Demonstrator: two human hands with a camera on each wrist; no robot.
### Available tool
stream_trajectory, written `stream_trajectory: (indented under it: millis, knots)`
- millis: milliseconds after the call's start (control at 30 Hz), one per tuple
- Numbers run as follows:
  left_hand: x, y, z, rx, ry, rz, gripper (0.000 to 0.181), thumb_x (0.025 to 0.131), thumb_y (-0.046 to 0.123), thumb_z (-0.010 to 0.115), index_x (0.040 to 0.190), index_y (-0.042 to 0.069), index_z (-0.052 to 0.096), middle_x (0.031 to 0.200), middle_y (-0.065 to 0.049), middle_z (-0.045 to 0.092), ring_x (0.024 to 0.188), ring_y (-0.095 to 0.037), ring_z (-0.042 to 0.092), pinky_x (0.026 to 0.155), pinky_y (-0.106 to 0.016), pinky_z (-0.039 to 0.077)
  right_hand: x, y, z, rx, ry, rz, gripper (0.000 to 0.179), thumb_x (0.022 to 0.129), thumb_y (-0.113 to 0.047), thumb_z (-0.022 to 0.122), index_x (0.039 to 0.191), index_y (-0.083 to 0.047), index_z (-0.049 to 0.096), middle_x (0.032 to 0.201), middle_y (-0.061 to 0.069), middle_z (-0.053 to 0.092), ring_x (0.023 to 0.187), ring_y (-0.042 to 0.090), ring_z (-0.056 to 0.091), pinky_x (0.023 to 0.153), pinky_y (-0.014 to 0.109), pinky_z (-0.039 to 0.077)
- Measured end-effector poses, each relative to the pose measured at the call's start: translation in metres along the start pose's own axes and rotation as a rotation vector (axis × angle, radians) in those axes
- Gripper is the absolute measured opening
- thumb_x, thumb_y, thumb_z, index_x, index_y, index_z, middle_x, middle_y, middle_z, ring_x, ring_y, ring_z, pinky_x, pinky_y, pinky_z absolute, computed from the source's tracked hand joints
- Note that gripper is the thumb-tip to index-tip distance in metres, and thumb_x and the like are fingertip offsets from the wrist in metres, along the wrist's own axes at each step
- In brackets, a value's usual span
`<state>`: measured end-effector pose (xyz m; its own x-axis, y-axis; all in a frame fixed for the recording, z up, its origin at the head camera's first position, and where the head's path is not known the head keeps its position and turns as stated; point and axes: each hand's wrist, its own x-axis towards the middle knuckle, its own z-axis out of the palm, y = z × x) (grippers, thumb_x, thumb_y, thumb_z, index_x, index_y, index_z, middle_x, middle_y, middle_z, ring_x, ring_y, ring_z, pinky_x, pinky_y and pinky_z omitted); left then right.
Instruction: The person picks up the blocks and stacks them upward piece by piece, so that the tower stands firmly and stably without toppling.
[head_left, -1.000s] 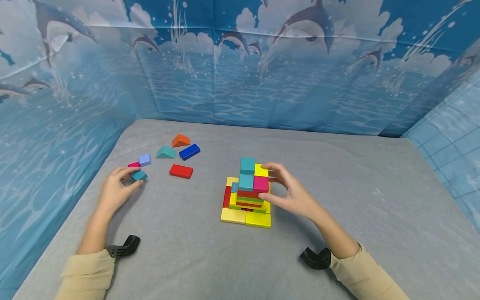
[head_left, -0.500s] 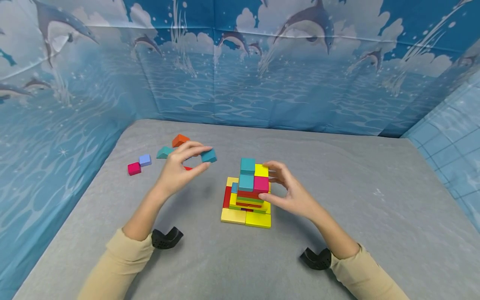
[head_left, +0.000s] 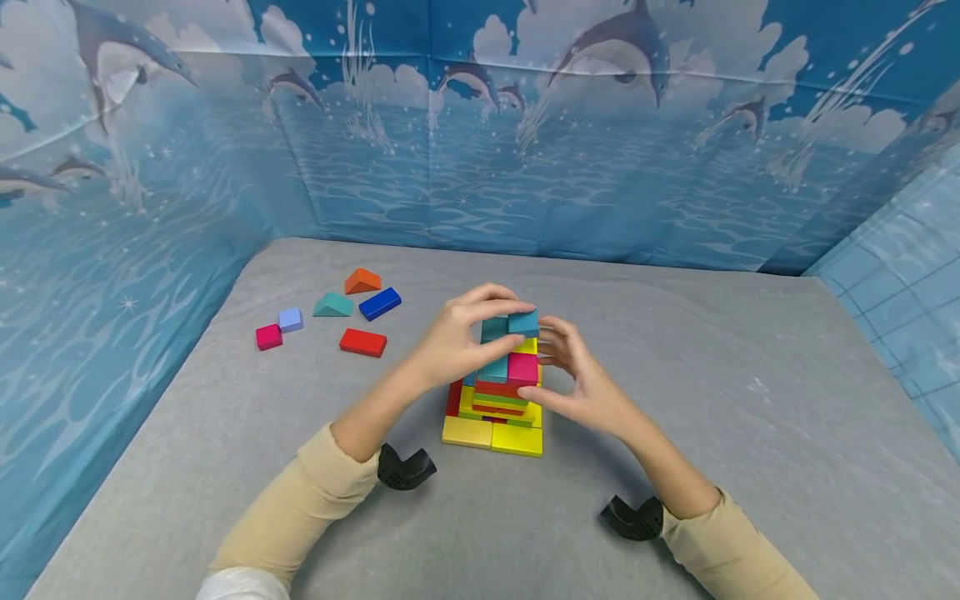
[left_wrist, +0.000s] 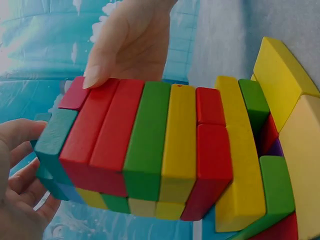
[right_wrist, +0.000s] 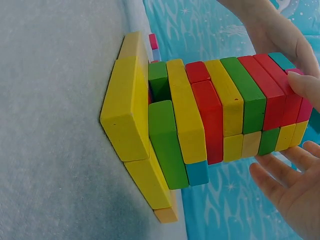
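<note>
A tower of coloured wooden blocks (head_left: 500, 389) stands on a flat yellow and red base (head_left: 467, 432). Above its top right, my left hand (head_left: 450, 346) pinches a small teal block (head_left: 523, 322) between thumb and fingers, close over a yellow block (head_left: 528, 345). My right hand (head_left: 570, 379) holds the upper tower from the right. Its thumb touches the front near a pink block (head_left: 522, 367), and its other fingers reach round the right side. In the left wrist view the red block layers (left_wrist: 107, 135) near the top show, with the right thumb at their edge.
Loose blocks lie to the left on the grey cloth: a red one (head_left: 363, 342), a dark blue one (head_left: 380, 303), a teal wedge (head_left: 333, 305), an orange wedge (head_left: 363, 281), a light blue cube (head_left: 291, 320) and a crimson one (head_left: 268, 337). A dolphin-print curtain (head_left: 465, 167) hangs behind.
My left hand has carried the teal block from the far left, past the loose blocks, rightward to over the tower's top. The right hand has stayed at the tower.
</note>
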<state>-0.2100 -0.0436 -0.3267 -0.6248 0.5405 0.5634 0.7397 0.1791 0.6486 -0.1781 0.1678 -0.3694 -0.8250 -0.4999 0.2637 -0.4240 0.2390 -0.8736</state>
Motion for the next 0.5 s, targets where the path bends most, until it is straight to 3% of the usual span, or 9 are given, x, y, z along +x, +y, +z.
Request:
stream_trajectory:
  millis: [167,500]
  knots:
    - [0.0018,-0.0024,0.0046,0.031,-0.045,-0.015,0.031,0.081,0.006,0.067,0.111,0.0,0.064,0.109,-0.01,0.057,0.1,-0.018,0.053,0.082,-0.022,0.047,-0.0004,0.0003,0.0001,-0.003,0.006,-0.006,0.079,0.081,-0.003,0.067,0.141,-0.011,0.015,0.138,0.011,0.04,0.121,0.025,0.044,0.096,0.053,0.036]
    - [-0.0006,-0.0079,0.0064,-0.015,-0.091,-0.069,0.03,0.082,0.005,0.066,0.111,0.001,0.064,0.109,-0.01,0.056,0.1,-0.019,0.052,0.079,-0.021,0.048,0.0017,0.0012,0.0005,-0.002,0.004,-0.035,0.082,0.08,0.0,0.067,0.141,-0.006,0.012,0.138,0.01,0.041,0.121,0.02,0.045,0.096,0.05,0.038]
